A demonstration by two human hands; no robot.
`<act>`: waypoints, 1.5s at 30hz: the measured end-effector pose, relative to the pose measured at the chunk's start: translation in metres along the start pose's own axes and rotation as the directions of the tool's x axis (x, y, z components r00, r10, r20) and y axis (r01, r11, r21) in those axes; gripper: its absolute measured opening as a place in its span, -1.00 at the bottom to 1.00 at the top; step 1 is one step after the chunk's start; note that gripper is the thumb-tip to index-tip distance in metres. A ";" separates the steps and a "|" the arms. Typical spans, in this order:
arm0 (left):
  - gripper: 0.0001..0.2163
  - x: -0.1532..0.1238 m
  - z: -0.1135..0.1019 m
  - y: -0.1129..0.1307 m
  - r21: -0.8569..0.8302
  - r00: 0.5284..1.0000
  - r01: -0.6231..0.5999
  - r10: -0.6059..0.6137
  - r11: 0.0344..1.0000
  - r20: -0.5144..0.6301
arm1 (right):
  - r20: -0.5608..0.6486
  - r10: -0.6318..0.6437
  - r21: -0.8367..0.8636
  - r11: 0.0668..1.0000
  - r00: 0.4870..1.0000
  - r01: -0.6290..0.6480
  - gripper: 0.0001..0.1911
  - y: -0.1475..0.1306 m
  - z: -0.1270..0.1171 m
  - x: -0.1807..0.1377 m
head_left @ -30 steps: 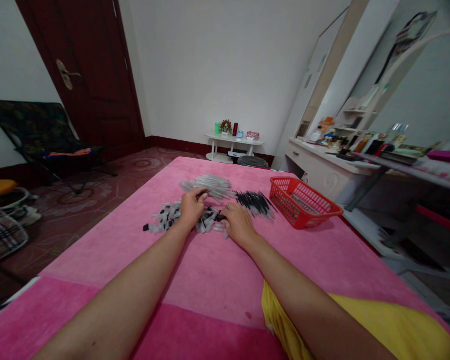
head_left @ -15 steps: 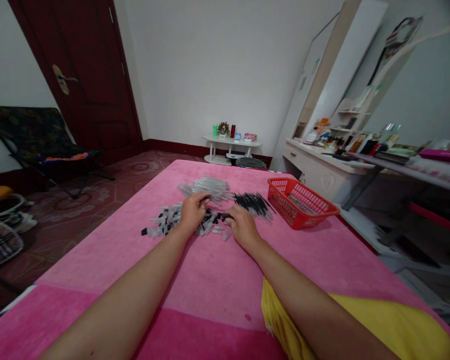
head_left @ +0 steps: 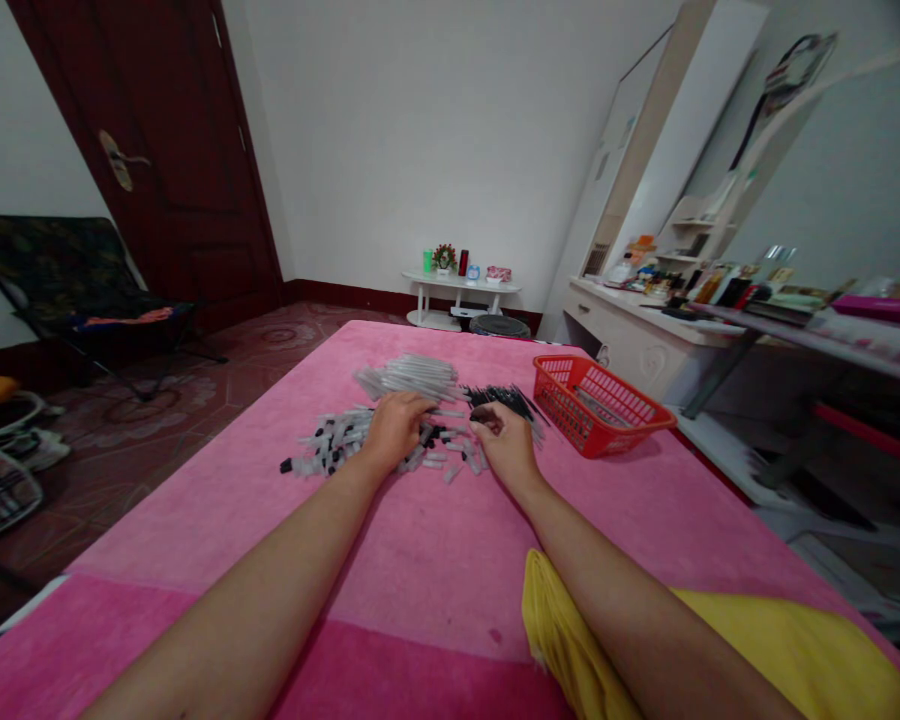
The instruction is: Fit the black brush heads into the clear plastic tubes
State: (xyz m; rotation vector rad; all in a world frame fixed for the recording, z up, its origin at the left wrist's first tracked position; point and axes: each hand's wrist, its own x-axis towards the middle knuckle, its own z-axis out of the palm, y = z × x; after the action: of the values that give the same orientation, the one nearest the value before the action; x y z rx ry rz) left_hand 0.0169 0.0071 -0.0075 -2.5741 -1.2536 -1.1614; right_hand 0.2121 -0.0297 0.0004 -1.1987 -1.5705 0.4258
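My left hand (head_left: pixel 397 432) lies over the right part of a heap of short pen caps (head_left: pixel 337 440), some clear and some black. Its fingers are closed together, and whatever is in them is hidden. Beyond it lies a stack of long clear pen barrels (head_left: pixel 418 374). My right hand (head_left: pixel 507 440) is pinched at the near left edge of a bunch of thin black pen refills (head_left: pixel 504 397); what sits between its fingertips is too small to make out. Between the two hands are loose small clear and black pieces (head_left: pixel 450 445).
A red plastic basket (head_left: pixel 600 405) with some thin items inside stands right of the refills. Everything lies on a pink cloth (head_left: pixel 420 560). Yellow fabric (head_left: pixel 765 640) is under my right forearm. A dressing table (head_left: pixel 637 320) stands to the right, a folding chair (head_left: pixel 67 290) to the left.
My right hand has moved right, away from the loose pieces to the refills' edge. My left hand has shifted slightly, its fingers reaching nearer the barrels. More loose pieces show between the hands.
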 end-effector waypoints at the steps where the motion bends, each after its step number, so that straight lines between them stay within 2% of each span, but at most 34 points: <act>1: -0.73 0.000 0.000 0.000 0.009 1.000 -0.003 0.003 1.000 0.003 | -0.002 -0.001 -0.002 1.000 1.000 0.001 -0.82 0.000 0.000 0.000; 17: -0.74 0.001 -0.003 0.006 0.035 0.998 -0.050 0.048 0.998 0.051 | 0.005 0.000 -0.070 0.998 1.000 0.000 -0.83 0.003 0.001 0.000; 26: -0.73 0.000 -0.001 0.006 0.042 0.996 -0.067 0.064 0.997 0.060 | 0.034 -0.100 -0.220 0.970 0.994 0.105 -0.90 0.003 -0.003 -0.002; 28: -0.73 0.000 -0.001 0.007 0.041 0.996 -0.070 0.067 0.997 0.062 | 0.049 -0.094 -0.253 0.962 0.994 0.104 -0.86 0.002 -0.004 -0.002; 32: -0.70 0.000 -0.002 0.010 0.053 0.997 -0.062 0.059 0.997 0.044 | 0.095 -0.024 -0.351 0.935 0.995 0.057 -0.61 0.000 -0.006 -0.004; 33: -0.69 0.000 -0.003 0.010 0.058 0.998 -0.052 0.050 0.997 0.038 | 0.094 -0.014 -0.354 0.934 0.995 0.047 -0.61 0.000 -0.006 -0.004; 36: -0.66 0.000 -0.003 0.009 0.052 1.000 -0.021 0.020 0.998 0.024 | 0.072 -0.046 -0.285 0.956 0.996 0.064 -0.78 -0.001 -0.006 -0.004; 39: -0.67 0.000 -0.003 0.008 0.022 1.000 -0.017 0.017 1.000 0.024 | 0.089 -0.062 -0.257 0.963 0.994 0.083 -0.83 0.000 -0.005 -0.004; 42: -0.68 0.000 -0.003 0.008 -0.006 0.999 -0.028 0.028 1.000 0.025 | 0.113 -0.008 -0.309 0.950 0.994 0.043 -0.68 0.000 -0.006 -0.004; 45: -0.70 0.000 -0.004 0.009 -0.008 1.000 -0.024 0.024 1.000 0.019 | 0.096 -0.020 -0.304 0.951 0.995 0.048 -0.76 -0.002 -0.007 -0.005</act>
State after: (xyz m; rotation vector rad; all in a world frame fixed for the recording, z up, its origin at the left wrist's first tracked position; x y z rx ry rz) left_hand 0.0211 0.0001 -0.0023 -2.6045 -1.2207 -1.1419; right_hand 0.2169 -0.0364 0.0016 -1.4005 -1.7806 0.2205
